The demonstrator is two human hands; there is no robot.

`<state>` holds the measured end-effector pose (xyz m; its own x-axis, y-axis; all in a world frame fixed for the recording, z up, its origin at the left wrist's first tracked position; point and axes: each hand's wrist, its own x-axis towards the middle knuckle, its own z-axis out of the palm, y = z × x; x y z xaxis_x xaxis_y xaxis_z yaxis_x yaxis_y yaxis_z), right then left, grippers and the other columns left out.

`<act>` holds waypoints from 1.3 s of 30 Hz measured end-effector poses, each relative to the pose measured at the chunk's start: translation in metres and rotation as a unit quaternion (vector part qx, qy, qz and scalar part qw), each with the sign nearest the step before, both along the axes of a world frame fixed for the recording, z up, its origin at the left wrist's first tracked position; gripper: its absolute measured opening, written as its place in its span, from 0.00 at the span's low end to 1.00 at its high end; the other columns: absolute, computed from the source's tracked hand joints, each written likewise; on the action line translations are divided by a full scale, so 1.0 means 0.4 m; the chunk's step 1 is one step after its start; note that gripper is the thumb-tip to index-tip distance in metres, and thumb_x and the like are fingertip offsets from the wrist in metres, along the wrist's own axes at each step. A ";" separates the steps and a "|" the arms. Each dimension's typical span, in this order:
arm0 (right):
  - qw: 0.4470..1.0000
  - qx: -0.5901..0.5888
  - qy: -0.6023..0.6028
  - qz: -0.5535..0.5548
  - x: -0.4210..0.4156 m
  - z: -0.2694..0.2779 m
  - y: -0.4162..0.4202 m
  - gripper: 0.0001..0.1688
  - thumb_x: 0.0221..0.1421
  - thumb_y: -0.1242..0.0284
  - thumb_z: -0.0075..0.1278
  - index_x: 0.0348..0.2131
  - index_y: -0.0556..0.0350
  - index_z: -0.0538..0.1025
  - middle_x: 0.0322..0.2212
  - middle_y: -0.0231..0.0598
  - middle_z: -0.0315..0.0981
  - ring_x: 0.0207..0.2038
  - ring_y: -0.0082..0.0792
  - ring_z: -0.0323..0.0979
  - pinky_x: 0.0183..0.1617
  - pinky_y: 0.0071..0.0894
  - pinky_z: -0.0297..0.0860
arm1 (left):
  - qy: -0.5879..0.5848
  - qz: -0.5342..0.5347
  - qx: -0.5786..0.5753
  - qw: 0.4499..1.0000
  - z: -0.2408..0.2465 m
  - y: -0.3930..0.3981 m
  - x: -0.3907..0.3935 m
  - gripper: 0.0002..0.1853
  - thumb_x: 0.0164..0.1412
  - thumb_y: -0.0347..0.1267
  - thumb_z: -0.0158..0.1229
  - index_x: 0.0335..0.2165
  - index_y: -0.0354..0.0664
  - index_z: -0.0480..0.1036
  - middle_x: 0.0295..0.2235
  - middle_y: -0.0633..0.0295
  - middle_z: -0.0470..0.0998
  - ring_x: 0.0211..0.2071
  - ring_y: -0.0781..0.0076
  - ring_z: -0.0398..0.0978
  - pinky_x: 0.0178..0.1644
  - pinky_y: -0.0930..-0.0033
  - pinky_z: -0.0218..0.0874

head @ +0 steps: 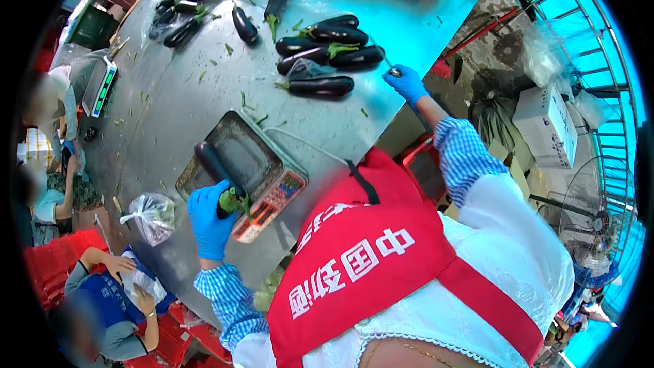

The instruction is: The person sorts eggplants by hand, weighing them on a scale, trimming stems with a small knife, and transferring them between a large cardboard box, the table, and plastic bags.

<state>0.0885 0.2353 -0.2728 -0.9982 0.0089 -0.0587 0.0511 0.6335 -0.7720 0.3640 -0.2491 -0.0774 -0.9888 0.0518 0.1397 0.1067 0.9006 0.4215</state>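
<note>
My left hand (211, 220), in a blue glove, grips an eggplant (217, 163) by its green stem end. That eggplant lies over the pan of a digital scale (245, 138), whose red-edged display faces me. My right hand (406, 83), gloved too, is closed on the handle of a knife (395, 72) at the table's right edge; its thin blade points up and left beside a group of eggplants. Several eggplants (322, 87) are grouped in front of that hand, a scrap of clear plastic among them. Further eggplants (245, 23) lie towards the far side, some in clear plastic bags.
The metal table (168, 82) bears green stem scraps. A tied plastic bag (152, 217) and a second scale (100, 87) are on its left side. People stand at the left and lower left by red crates (66, 255). A fan (595, 225) and a white box (546, 125) stand right.
</note>
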 end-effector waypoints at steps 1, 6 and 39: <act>1.000 0.012 0.015 0.014 -0.029 -0.001 -0.023 0.19 0.47 0.60 0.58 0.32 0.57 0.77 0.23 0.50 0.74 0.26 0.43 0.72 0.32 0.39 0.67 | -0.041 -0.001 -0.066 0.997 -0.056 -0.053 0.007 0.27 0.36 0.21 0.65 0.41 0.49 0.75 0.40 0.60 0.75 0.48 0.56 0.69 0.55 0.55 0.57; 0.975 0.164 0.083 0.126 -0.209 -0.079 -0.071 0.32 0.39 0.67 0.60 0.49 0.47 0.73 0.51 0.47 0.68 0.49 0.50 0.69 0.52 0.42 0.68 | -0.079 -0.078 -0.302 0.947 -0.185 -0.145 0.044 0.24 0.43 0.20 0.58 0.41 0.56 0.75 0.51 0.61 0.70 0.57 0.55 0.63 0.61 0.49 0.50; 0.696 -0.524 -0.484 0.085 0.491 0.156 -0.257 0.29 0.52 0.50 0.54 0.43 0.51 0.71 0.20 0.31 0.67 0.17 0.22 0.63 0.18 0.21 0.59 | -0.076 -0.088 0.773 0.624 -0.228 0.308 -0.197 0.41 0.57 0.44 0.61 0.61 0.39 0.54 0.55 0.55 0.67 0.57 0.61 0.64 0.60 0.62 0.55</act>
